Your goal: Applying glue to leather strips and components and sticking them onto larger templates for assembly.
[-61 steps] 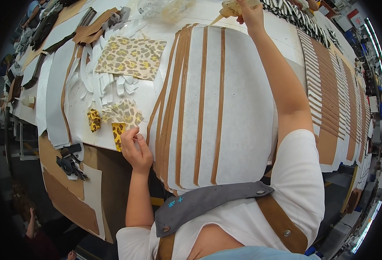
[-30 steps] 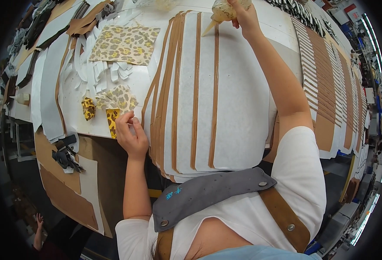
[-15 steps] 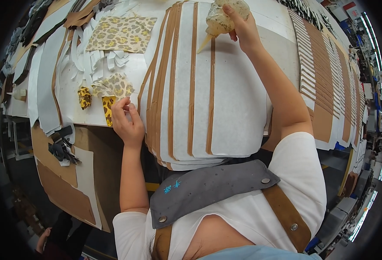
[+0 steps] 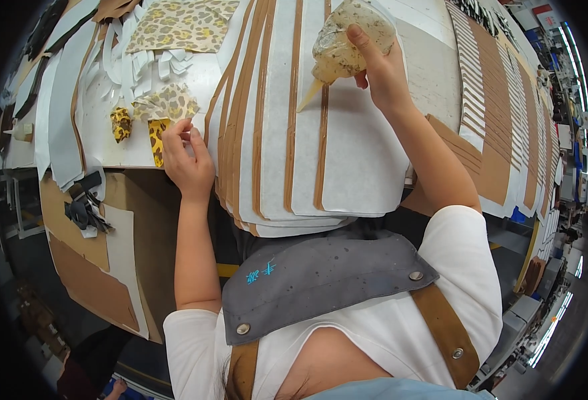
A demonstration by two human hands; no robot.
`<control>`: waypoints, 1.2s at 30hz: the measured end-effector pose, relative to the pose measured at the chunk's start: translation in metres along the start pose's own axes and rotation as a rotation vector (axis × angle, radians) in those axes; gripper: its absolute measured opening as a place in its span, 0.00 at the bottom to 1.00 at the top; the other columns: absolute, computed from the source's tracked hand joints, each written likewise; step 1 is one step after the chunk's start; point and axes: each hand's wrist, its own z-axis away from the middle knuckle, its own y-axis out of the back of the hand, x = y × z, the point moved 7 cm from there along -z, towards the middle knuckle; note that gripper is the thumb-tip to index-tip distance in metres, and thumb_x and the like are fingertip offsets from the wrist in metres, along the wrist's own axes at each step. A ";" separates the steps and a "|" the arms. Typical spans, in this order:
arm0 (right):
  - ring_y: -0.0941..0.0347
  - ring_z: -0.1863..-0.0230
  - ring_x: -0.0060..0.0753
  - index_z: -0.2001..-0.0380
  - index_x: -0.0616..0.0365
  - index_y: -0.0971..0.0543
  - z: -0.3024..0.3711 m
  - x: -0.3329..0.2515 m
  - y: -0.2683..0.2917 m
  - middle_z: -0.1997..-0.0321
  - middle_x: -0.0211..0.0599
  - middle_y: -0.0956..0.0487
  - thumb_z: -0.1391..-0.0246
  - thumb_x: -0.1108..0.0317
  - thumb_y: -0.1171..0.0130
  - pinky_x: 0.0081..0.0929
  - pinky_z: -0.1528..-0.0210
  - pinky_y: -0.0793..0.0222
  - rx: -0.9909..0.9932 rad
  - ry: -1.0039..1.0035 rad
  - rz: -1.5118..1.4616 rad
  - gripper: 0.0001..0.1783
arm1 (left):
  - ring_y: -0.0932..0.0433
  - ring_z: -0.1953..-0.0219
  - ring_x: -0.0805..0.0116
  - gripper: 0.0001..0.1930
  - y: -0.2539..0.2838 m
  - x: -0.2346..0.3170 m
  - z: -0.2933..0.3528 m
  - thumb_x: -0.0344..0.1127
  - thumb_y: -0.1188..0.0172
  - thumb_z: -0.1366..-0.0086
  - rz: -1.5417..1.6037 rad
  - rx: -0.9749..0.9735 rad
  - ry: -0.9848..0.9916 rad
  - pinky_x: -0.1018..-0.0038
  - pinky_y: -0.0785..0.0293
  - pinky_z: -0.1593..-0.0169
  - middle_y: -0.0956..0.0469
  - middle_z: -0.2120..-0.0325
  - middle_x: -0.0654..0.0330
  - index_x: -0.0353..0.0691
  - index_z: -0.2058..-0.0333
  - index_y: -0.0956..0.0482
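My right hand [image 4: 382,70] is wrapped round a cloudy, soft squeeze bottle of glue [image 4: 350,40] with a long pointed nozzle. Its tip points down at the stack of white-backed panels [image 4: 364,153], close to a brown edge strip. Those panels overlap like a fan, each showing a narrow brown strip on its left, some of them glossy. To their left, my left hand [image 4: 188,157] hovers with loosely bent fingers apart and nothing visible in them. It is beside a yellow leopard-print piece [image 4: 157,141] and a paler leopard-print scrap [image 4: 167,102].
A crumpled leopard-print bundle [image 4: 120,125] and a larger leopard-print sheet [image 4: 182,25] lie at left, near white strips [image 4: 154,67]. Striped and brown panels [image 4: 484,100] are fanned out at right. Below the table's left edge stands a cardboard box [image 4: 144,233].
My right hand has brought the bottle toward me along the panels, its nozzle lower over the strips. My left hand stays beside the leopard-print pieces. The whole view has shifted slightly.
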 end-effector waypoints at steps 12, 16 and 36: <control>0.33 0.83 0.17 0.53 0.62 0.37 0.061 -0.005 -0.011 0.69 0.36 0.26 0.51 0.50 0.37 0.13 0.89 0.41 -0.029 -0.054 0.016 0.33 | 0.28 0.66 0.68 0.09 0.004 -0.011 0.002 0.31 0.54 0.33 0.304 -0.040 0.186 0.72 0.29 0.61 0.28 0.66 0.57 0.33 0.58 0.30; 0.32 0.81 0.17 0.53 0.63 0.35 0.079 -0.003 -0.013 0.68 0.36 0.25 0.49 0.51 0.38 0.13 0.89 0.41 0.002 -0.082 -0.004 0.31 | 0.30 0.64 0.71 0.09 0.022 -0.003 0.004 0.30 0.54 0.33 0.332 0.008 0.153 0.74 0.31 0.57 0.29 0.65 0.57 0.32 0.57 0.31; 0.28 0.76 0.21 0.58 0.62 0.29 0.073 -0.012 0.000 0.68 0.34 0.25 0.45 0.47 0.44 0.16 0.87 0.39 0.046 0.084 0.054 0.27 | 0.33 0.81 0.78 0.19 0.006 0.073 0.153 0.45 0.49 0.33 0.757 -1.294 0.821 0.79 0.36 0.75 0.27 0.83 0.63 0.34 0.73 0.22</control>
